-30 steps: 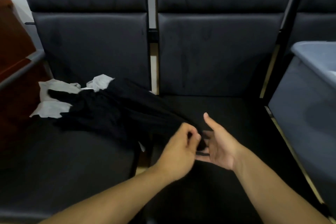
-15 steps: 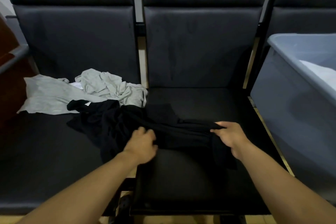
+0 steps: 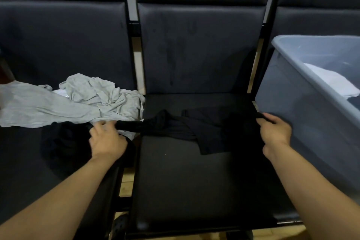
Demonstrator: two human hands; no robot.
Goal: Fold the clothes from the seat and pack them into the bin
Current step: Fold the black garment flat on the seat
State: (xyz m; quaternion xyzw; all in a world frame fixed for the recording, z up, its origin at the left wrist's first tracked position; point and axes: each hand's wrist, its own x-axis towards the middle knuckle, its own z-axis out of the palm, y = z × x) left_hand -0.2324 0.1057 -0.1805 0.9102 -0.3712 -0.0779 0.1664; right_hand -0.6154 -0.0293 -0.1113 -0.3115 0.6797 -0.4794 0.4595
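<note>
We have the black garment (image 3: pixel 187 128) stretched across the middle seat (image 3: pixel 194 181), reaching from that seat's left edge to its right edge, rumpled in the middle with a corner flopped toward the front. Part of it trails over the gap onto the left seat (image 3: pixel 39 161), where more dark cloth lies bunched near the inner edge.

Our left hand (image 3: pixel 107 140) sits at the left end, fingers curled on a twisted rope of the fabric; it is somewhat blurred, so how firm the hold is we cannot tell. Our right hand (image 3: pixel 274 132) pinches the right end at the seat's right edge, fingers closed over the cloth.

Behind the left hand, a crumpled grey garment (image 3: pixel 83 99) lies along the back of the left seat, its edge touching the black one. The bin (image 3: pixel 292 91) stands just beside the right edge of the middle seat, with a white folded piece (image 3: pixel 331 82) already inside.

As we judge it, the risks lie in the spreading. The twisted left end may set a crooked fold if it is not untwisted first. Pulling harder could drag the grey garment along, or let the trailing cloth slip into the gap between the seats. Black on black also hides the hems, so edges may be misaligned.
</note>
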